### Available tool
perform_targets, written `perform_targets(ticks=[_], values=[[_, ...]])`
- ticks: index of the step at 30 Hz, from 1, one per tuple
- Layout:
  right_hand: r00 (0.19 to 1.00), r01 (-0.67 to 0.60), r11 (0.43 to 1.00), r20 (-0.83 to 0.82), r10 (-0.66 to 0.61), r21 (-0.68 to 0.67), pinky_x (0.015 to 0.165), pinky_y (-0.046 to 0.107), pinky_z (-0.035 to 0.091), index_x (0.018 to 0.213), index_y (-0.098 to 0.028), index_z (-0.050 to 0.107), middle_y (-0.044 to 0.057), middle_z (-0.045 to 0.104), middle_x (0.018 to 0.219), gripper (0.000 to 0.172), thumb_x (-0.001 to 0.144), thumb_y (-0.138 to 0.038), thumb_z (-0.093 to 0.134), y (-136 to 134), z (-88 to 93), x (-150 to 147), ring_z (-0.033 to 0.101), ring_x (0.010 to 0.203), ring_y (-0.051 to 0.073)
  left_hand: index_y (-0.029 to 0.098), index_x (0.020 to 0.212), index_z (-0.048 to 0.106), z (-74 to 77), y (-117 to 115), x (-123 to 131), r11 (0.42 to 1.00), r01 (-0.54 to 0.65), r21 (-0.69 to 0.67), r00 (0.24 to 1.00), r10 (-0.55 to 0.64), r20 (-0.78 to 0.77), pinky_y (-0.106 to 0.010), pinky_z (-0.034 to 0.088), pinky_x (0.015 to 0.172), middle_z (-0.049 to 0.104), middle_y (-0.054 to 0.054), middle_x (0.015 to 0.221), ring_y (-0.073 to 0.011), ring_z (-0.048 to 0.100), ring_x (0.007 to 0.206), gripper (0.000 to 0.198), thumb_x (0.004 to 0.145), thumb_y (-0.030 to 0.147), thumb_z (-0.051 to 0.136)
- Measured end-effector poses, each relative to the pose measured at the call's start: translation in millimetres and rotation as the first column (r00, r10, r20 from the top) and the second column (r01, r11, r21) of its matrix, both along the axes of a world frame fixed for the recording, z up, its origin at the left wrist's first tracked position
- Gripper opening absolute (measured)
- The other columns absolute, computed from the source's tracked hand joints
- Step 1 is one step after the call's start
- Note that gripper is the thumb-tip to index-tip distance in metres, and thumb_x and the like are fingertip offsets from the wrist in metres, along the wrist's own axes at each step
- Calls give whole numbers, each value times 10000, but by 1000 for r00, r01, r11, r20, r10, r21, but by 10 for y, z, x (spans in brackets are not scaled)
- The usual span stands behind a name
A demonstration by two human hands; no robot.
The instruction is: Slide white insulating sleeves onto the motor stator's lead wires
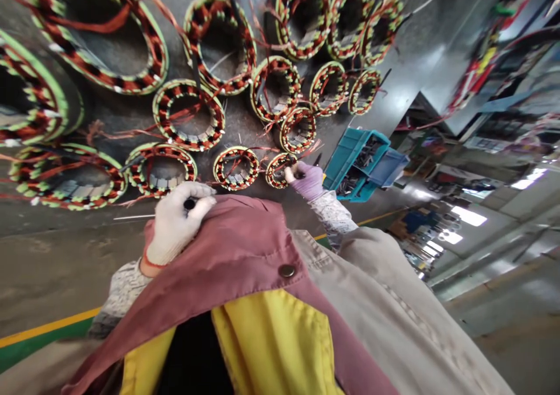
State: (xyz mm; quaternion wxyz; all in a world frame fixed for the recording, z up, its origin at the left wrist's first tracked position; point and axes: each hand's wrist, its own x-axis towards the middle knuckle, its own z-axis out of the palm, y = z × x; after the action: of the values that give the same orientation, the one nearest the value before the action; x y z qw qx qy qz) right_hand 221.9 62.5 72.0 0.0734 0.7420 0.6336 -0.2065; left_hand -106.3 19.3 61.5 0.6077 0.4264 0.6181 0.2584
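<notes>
Maroon jacket flap (227,249) w/ yellow lining (271,348) fills the bottom of our view, a round brass snap button (287,271) on it. Just past it, our purple-gloved RH (308,180) is up against a small round copper-wound stator (278,170), fingers pinched close at its rim, a dark tip showing by them; we can't tell if they've got hold of anything. Our white-gloved LH (179,223) is curled nearly shut on a small black object (189,204), sitting over the flap's edge, not touching any coil that we can see. That small stator sits at the end of a crowded spread of larger green-and-copper stators (188,115) w/ loose copper leads, all on a flat grey surface (56,255). Right of the RH, a teal plastic crate (356,164) holds dark parts, too small to tell.
</notes>
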Motion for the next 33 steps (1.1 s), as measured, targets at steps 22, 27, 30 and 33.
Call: perform_targets(ticks=[22,27,30,33], values=[[925,161,980,-365,-109,116,533,269,429,658,-210,516,-31,520,562,341,782,-503,640,525,556,-630,481,530,116,216,835,682,-72,-1,-32,996,-92,-20,996,93,17,-313,529,850,741,1,898,-185,681,871,142,818,346,627],[934,12,999,-356,2,38,551,268,418,602,-208,531,-10,538,547,336,783,-483,598,191,305,-995,476,542,118,211,837,669,-61,-108,-12,992,-119,-48,992,120,38,-324,528,841,745,-7,909,-194,681,872,178,809,377,612],[948,15,998,-317,3,54,516,259,380,580,-211,515,-19,502,517,333,769,-476,586,188,155,-1020,441,505,109,209,834,665,-69,-188,-34,988,-133,-74,990,135,31,-325,532,823,750,-15,910,-201,681,872,204,796,398,596],[961,-11,994,-274,41,111,510,261,379,591,-211,530,-17,509,517,329,776,-479,578,232,108,-974,440,488,110,207,841,667,-78,-264,-56,985,-153,-77,987,156,32,-314,531,807,751,-17,919,-198,682,879,212,805,402,593]])
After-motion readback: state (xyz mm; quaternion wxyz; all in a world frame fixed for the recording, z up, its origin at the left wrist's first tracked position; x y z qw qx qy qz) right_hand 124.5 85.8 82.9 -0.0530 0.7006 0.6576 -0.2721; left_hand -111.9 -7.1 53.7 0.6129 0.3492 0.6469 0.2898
